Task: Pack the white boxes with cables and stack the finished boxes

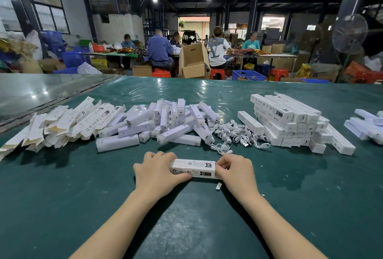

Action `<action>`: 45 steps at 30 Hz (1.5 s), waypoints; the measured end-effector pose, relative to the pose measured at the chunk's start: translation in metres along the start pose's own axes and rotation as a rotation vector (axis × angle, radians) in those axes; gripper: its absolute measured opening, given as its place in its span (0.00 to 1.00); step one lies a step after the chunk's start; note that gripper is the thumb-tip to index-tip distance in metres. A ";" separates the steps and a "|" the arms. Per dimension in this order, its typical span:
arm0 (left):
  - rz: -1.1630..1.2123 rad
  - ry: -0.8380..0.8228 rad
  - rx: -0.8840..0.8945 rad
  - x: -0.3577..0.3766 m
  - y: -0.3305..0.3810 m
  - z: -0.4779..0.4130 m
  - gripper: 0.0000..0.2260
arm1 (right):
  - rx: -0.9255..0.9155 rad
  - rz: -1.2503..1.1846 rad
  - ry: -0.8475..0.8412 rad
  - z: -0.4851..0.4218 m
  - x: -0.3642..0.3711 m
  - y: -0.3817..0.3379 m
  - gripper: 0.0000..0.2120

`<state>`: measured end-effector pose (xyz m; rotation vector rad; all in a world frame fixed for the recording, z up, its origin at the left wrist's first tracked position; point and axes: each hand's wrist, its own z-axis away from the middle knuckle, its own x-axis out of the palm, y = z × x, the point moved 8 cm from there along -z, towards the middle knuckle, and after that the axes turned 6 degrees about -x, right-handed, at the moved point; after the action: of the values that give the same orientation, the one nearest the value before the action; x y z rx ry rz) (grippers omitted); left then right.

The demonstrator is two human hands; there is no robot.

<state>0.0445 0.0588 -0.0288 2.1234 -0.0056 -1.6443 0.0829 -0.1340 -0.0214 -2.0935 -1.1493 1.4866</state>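
Both hands on one white box point(193, 168), frame centre.
Left hand point(158, 172) grips its left half (covering it); right hand point(234, 170) pinches the right end, flap hidden.

A green table point(62, 186) bears flattened cartons point(62, 122), loose white sticks point(165, 126), tangled cables point(234, 132) and stacked white boxes point(290, 122).

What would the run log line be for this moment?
left hand: grips white box | right hand: pinches box's right end | finished stack: right of cable pile
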 end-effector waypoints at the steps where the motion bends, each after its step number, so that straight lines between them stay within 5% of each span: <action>1: 0.005 0.005 -0.007 0.000 -0.001 -0.001 0.22 | 0.014 -0.029 -0.005 0.000 0.000 0.001 0.06; 11: 0.130 0.071 -0.010 -0.002 -0.004 -0.005 0.18 | -0.066 -0.085 -0.063 0.000 0.001 -0.006 0.13; 16: 0.132 0.101 0.003 -0.003 -0.002 -0.006 0.20 | 0.056 -0.292 0.077 -0.001 -0.006 0.000 0.12; 22: 0.119 0.133 -0.009 0.000 -0.001 -0.007 0.20 | 0.291 -0.626 0.224 0.003 0.003 0.018 0.23; 28: 0.141 0.125 -0.005 -0.002 -0.002 -0.007 0.22 | 0.347 -1.020 0.163 0.002 0.011 0.015 0.05; 45: 0.211 0.236 0.064 -0.012 0.002 -0.001 0.18 | 0.414 -1.057 0.294 0.000 0.008 0.023 0.10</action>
<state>0.0428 0.0602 -0.0171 2.2663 -0.2038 -1.2843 0.0932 -0.1421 -0.0416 -1.0473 -1.3414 0.7654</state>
